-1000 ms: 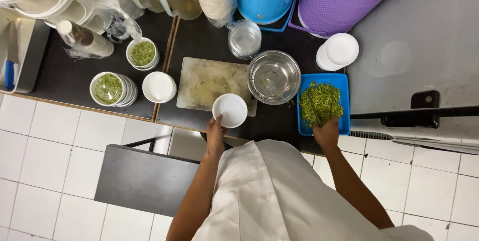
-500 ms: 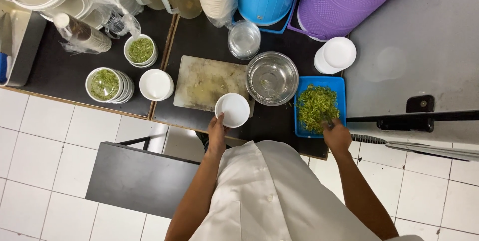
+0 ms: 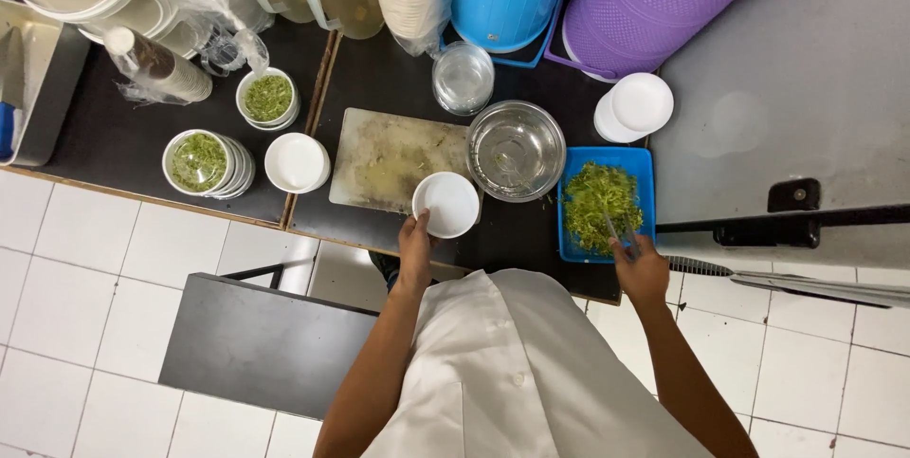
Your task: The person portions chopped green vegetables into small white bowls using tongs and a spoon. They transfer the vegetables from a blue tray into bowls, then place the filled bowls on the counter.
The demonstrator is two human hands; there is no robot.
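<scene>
While two bowls of chopped greens (image 3: 197, 160) and an empty white bowl (image 3: 297, 162) sit at the left of the dark counter (image 3: 114, 126), the left hand (image 3: 414, 247) grips the near rim of a small white bowl (image 3: 446, 204) by the cutting board (image 3: 393, 156). Right of the steel bowl (image 3: 516, 150), the right hand (image 3: 643, 268) is closed on tongs (image 3: 619, 234) dipped into shredded greens (image 3: 601, 204) in a blue tray (image 3: 645, 162).

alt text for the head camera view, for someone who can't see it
Seen from above, a person's left hand holds an empty white bowl beside a cutting board, while the right hand works tongs into chopped greens in a blue tray next to a steel bowl.
</scene>
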